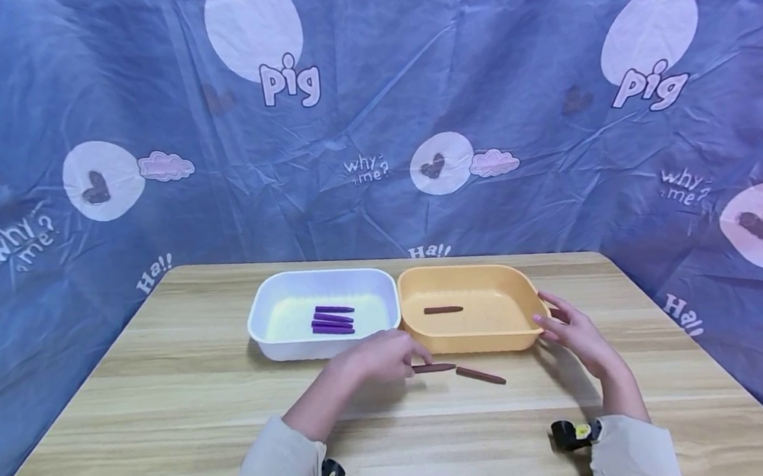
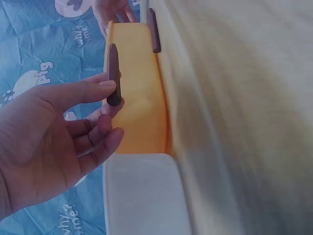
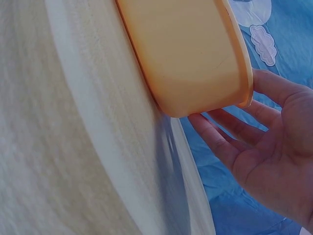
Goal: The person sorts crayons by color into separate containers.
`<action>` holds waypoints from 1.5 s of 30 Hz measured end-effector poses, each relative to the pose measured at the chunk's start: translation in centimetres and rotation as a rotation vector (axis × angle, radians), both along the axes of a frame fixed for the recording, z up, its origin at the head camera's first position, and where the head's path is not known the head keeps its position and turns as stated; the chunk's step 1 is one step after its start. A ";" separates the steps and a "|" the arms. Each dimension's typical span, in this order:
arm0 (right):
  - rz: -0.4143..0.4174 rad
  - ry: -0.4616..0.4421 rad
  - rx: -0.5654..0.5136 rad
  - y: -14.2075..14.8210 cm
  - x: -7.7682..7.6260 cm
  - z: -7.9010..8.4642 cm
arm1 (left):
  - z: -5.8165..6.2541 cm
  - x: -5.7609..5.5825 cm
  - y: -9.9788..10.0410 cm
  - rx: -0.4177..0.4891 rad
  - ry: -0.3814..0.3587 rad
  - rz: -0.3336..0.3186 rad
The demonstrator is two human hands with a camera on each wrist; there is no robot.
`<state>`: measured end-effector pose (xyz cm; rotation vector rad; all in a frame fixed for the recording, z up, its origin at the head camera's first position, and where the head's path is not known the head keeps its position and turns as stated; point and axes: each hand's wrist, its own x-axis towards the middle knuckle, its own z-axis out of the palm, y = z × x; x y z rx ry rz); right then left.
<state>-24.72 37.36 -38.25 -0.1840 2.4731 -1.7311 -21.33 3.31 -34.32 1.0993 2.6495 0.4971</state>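
My left hand [image 1: 382, 357] pinches a brown crayon [image 2: 113, 73] between thumb and fingertips, its pointed end sticking out past them. This is just in front of the orange plastic tray [image 1: 474, 344]. A second brown crayon [image 1: 481, 375] lies on the table to the right of the held one. Inside the orange tray is another brown crayon [image 1: 443, 309]. At the tray's right end my right hand [image 3: 274, 142] grips it, thumb over the rim and fingers against the outer wall. Several purple crayons [image 1: 333, 321] lie together in the white tray [image 1: 323, 348] on the left.
Both trays stand side by side on a wooden table [image 1: 164, 412], near its back edge. Behind the table hangs a blue printed cloth [image 1: 368, 101]. The left forearm passes in front of the white tray.
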 end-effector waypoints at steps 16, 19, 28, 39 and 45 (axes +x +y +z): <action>-0.002 -0.002 -0.002 -0.1 0.0 0.1 | 3.8 -1.8 1.6 -0.053 0.080 0.023; -0.001 -0.005 -0.007 0.0 0.0 0.1 | 4.3 -2.4 2.0 -0.077 0.107 0.025; -0.019 0.002 -0.014 0.0 0.2 0.0 | 5.3 -4.3 2.9 -0.086 0.106 0.042; -0.006 -0.008 -0.009 -0.2 0.2 0.4 | 5.5 -6.2 3.7 -0.123 0.104 0.066; -0.005 -0.007 -0.012 -0.1 0.2 0.3 | 4.6 -7.6 4.5 -0.146 0.136 0.071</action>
